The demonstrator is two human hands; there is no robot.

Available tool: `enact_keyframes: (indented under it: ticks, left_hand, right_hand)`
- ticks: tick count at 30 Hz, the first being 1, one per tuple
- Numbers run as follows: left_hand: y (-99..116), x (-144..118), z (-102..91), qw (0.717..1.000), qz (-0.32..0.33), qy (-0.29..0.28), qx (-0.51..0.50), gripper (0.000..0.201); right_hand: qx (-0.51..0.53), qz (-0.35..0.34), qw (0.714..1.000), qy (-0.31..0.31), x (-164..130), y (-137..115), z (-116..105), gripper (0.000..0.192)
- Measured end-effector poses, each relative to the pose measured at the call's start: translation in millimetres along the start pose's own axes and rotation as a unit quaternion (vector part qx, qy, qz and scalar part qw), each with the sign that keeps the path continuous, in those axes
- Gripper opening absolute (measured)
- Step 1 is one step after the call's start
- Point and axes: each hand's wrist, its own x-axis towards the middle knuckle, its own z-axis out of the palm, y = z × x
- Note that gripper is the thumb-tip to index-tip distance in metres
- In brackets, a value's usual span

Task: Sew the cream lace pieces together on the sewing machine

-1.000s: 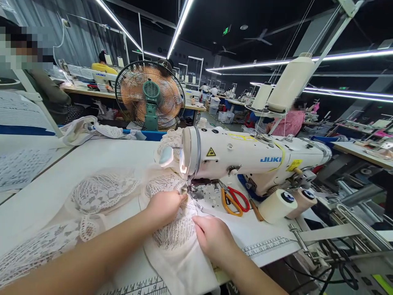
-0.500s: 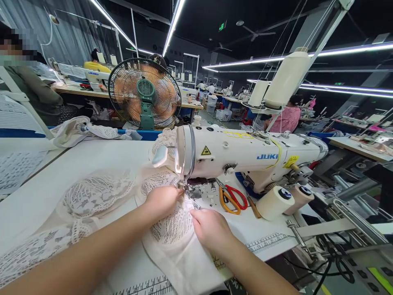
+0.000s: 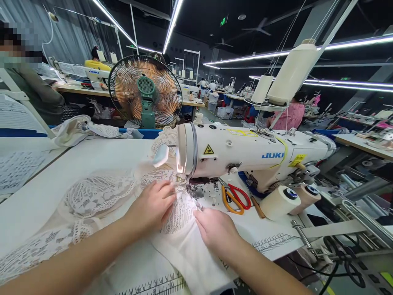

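A white lace bra (image 3: 179, 219) lies under the head of a white sewing machine (image 3: 211, 151), its front part by the lit needle area. My left hand (image 3: 152, 205) rests on the lace just left of the needle, fingers bent and a little apart, not gripping. To the right, my right hand (image 3: 216, 229) pinches the edge of the same bra between thumb and forefinger, close to a thin metal piece by the needle plate. The fingertips of that hand are partly hidden. More joined lace cups (image 3: 98, 192) spread across the table to the left.
Orange-handled scissors (image 3: 232, 200) and red-handled scissors (image 3: 241, 196) lie right of the needle plate. Beside them stand thread cones (image 3: 278, 203). A measuring tape strip (image 3: 153, 284) runs along the table's front edge. Behind are a fan (image 3: 145, 90) and a seated person (image 3: 30, 82).
My left hand has drawn back slightly from the needle and its fingers have loosened from a pinch. My right hand keeps its pinch; the fabric below it has shifted right.
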Motion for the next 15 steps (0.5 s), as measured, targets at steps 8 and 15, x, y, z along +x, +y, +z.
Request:
enact_keyframes:
  ticks: [8,15]
  left_hand:
    - [3,-19,8.5,0.978,-0.078,-0.178,-0.075,0.095]
    - [-28,-1,13.7,0.982,-0.036,-0.169,-0.08,0.095]
  right_hand:
    - [0.017,-0.072,0.997,-0.011,-13,12,0,0.018]
    - [0.01,-0.065,0.998,-0.002,2,8,-3,0.02]
